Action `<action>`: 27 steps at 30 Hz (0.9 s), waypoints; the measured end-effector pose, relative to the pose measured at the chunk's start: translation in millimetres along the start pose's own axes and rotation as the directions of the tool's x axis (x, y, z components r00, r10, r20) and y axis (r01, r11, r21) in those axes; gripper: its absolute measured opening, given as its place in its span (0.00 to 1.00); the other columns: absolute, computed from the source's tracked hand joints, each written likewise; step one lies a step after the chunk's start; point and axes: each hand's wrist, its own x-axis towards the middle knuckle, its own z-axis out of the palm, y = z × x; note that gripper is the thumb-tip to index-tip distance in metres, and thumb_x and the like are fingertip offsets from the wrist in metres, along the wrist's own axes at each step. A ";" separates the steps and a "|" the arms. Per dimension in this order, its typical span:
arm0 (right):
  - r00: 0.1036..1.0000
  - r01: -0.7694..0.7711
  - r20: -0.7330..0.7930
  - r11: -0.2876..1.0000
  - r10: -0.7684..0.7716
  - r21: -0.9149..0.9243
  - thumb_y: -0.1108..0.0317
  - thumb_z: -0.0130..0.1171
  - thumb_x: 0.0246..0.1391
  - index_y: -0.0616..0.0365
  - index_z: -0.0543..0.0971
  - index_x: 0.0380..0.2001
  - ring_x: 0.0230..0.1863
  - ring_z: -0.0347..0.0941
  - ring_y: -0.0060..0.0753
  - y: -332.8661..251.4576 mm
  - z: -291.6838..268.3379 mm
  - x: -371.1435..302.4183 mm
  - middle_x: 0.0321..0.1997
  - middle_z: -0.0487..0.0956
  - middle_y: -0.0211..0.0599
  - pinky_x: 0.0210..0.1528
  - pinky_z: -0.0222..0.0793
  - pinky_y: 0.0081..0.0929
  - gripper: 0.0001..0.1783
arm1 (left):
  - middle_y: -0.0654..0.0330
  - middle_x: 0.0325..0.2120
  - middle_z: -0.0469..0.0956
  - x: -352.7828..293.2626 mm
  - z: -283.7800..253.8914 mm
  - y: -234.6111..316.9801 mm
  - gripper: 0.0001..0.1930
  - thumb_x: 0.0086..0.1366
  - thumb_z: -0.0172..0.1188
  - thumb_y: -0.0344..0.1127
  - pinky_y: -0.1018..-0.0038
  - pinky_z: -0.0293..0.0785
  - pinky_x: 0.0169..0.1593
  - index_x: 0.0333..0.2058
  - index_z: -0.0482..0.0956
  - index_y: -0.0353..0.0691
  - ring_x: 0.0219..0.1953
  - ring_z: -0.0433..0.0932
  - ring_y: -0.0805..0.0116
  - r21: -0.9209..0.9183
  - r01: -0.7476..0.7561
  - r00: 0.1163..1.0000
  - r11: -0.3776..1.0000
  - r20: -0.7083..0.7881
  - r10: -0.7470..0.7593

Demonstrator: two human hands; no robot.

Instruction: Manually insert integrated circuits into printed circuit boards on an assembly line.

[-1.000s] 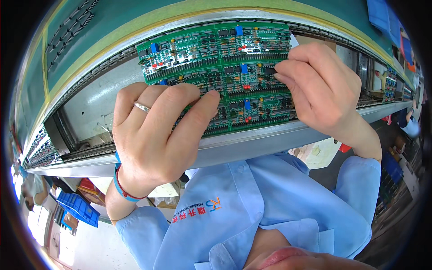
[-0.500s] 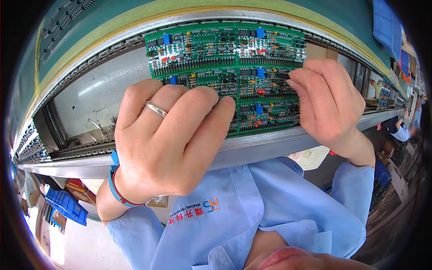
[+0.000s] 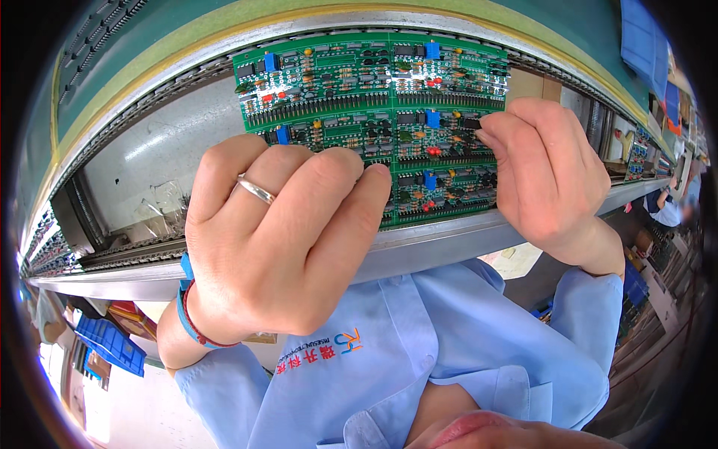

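A panel of green circuit boards point(image 3: 351, 101) lies across the metal rails in front of me. It carries black chips, blue block-shaped parts, red and yellow parts, and rows of dark pins. My left hand point(image 3: 280, 224), with a silver ring and a blue and red wristband, is curled over the panel's lower left part. Its fingertips are largely hidden, so what they grip does not show. My right hand point(image 3: 550, 172) is closed in a pinch at the panel's right edge, its fingertips beside a black chip point(image 3: 471, 120). Anything between those fingertips cannot be made out.
A metal rail point(image 3: 441, 243) with a chain track runs along the near side. Beyond the far rail is a green surface point(image 3: 217, 19) with dark pin strips at left. Blue bins point(image 3: 111, 344) stand lower left and upper right. Another person point(image 3: 666, 208) is at far right.
The panel's left end has shifted slightly left and away from me. My left hand has moved a little left; the right hand has hardly moved.
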 end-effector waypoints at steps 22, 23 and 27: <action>0.995 0.005 0.096 0.989 0.009 -0.145 0.77 0.71 0.40 0.66 0.80 0.35 0.30 0.75 0.38 -6.6 -7.7 2.0 0.35 0.76 0.40 0.28 0.71 0.28 0.15 | 0.62 0.28 0.79 0.0 -0.2 3.3 0.19 0.37 0.73 0.32 0.67 0.68 0.39 0.34 0.88 0.39 0.29 0.77 0.66 -0.022 -0.001 1.000 1.000 0.031 0.002; 0.995 0.027 0.100 0.989 -0.012 -0.148 0.77 0.71 0.40 0.66 0.80 0.35 0.30 0.75 0.37 -4.4 -7.4 3.1 0.35 0.76 0.40 0.28 0.71 0.28 0.15 | 0.62 0.28 0.79 -0.5 0.9 2.7 0.19 0.37 0.73 0.32 0.67 0.68 0.39 0.34 0.88 0.39 0.29 0.77 0.66 -0.024 0.002 1.000 1.000 0.030 -0.001; 0.991 0.055 0.125 0.987 -0.036 -0.153 0.77 0.70 0.41 0.65 0.80 0.35 0.31 0.75 0.38 -3.7 -8.0 6.8 0.35 0.75 0.39 0.30 0.72 0.28 0.15 | 0.61 0.29 0.79 -2.2 0.6 3.4 0.20 0.36 0.72 0.32 0.67 0.68 0.39 0.34 0.88 0.38 0.29 0.77 0.65 -0.029 0.001 1.000 1.000 0.005 -0.001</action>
